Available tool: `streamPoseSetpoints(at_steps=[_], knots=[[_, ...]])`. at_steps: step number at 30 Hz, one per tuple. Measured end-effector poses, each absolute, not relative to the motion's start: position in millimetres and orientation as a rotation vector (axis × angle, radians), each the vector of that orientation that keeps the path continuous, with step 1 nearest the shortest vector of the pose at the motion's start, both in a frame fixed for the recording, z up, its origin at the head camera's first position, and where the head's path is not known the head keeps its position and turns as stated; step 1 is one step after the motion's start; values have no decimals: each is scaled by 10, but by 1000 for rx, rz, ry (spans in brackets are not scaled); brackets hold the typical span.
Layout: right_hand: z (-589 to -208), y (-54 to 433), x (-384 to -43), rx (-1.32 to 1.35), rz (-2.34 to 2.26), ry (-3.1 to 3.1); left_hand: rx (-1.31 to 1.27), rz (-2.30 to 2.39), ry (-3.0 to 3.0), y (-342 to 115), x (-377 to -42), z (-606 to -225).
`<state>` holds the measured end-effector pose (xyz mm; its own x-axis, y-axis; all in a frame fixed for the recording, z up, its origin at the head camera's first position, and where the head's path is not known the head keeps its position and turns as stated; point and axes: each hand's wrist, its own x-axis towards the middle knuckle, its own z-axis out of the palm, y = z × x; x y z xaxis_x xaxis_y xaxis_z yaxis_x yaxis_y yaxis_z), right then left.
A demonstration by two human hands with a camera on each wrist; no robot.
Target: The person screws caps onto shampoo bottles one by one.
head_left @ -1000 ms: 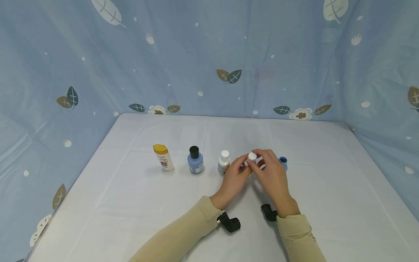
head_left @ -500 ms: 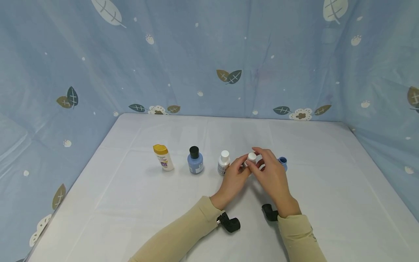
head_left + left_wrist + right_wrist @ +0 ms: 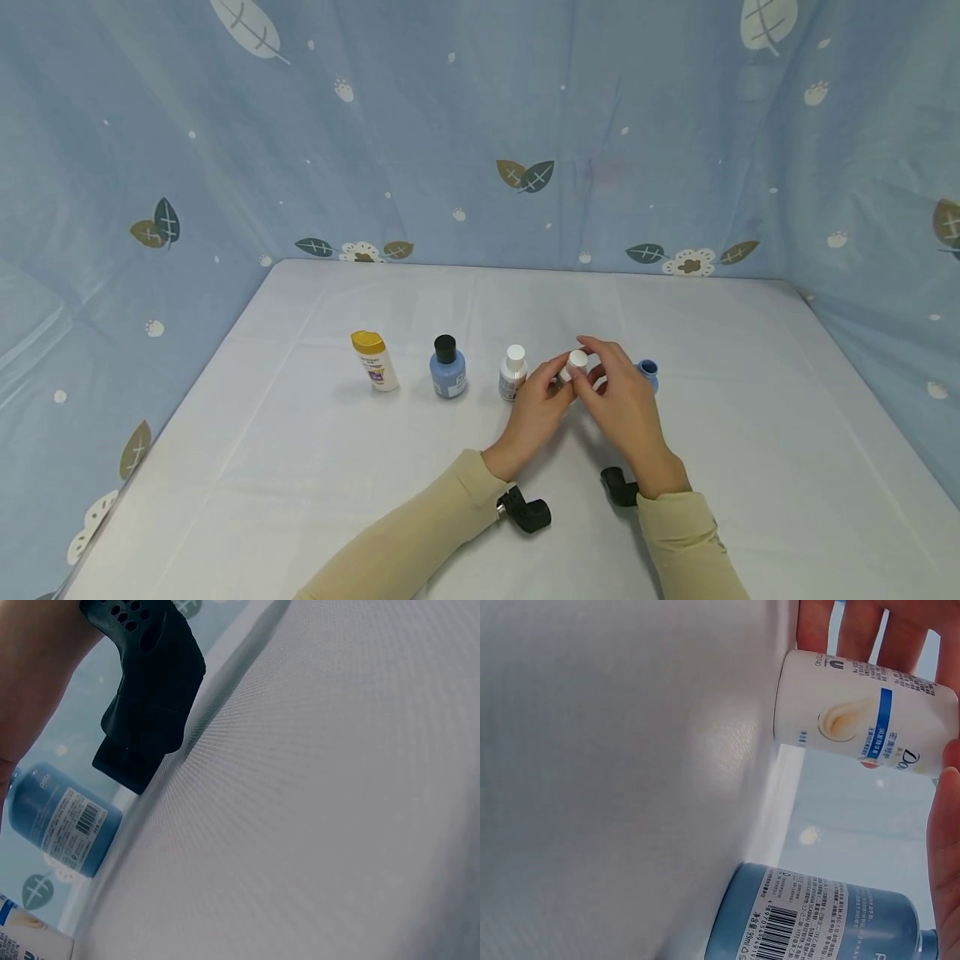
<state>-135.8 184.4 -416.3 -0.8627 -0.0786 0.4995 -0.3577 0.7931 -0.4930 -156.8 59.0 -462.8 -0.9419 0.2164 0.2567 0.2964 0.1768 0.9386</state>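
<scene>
A small white lotion bottle (image 3: 862,712) with a blue-striped label and a white cap (image 3: 577,358) stands upright on the table between the two hands. My left hand (image 3: 535,410) holds its body from the left, fingers against its side. From the right, my right hand (image 3: 621,402) pinches the cap between thumb and fingers. Just past the right hand is a blue bottle (image 3: 648,375) with an uncapped, open mouth, partly hidden by that hand. Close to the left hand stands a second white bottle (image 3: 513,375) with its white cap on.
Farther left stand a blue bottle with a black cap (image 3: 447,371) and a white bottle with a yellow cap (image 3: 375,360). A white cloth covers the table (image 3: 300,467). Blue patterned fabric (image 3: 420,125) hangs behind and beside it. Black wrist cameras (image 3: 527,510) hang under the sleeves.
The right fingers and thumb shift slightly around the cap. Both hands, the held bottle and the other bottles stay in place.
</scene>
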Motion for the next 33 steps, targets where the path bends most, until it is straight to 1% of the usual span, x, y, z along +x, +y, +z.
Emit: streamPoseSetpoints(at_steps=[33], knots=[[-4214, 1866, -1374, 350, 794, -2468, -535, -1879, -2378, 575, -1548, -4606]])
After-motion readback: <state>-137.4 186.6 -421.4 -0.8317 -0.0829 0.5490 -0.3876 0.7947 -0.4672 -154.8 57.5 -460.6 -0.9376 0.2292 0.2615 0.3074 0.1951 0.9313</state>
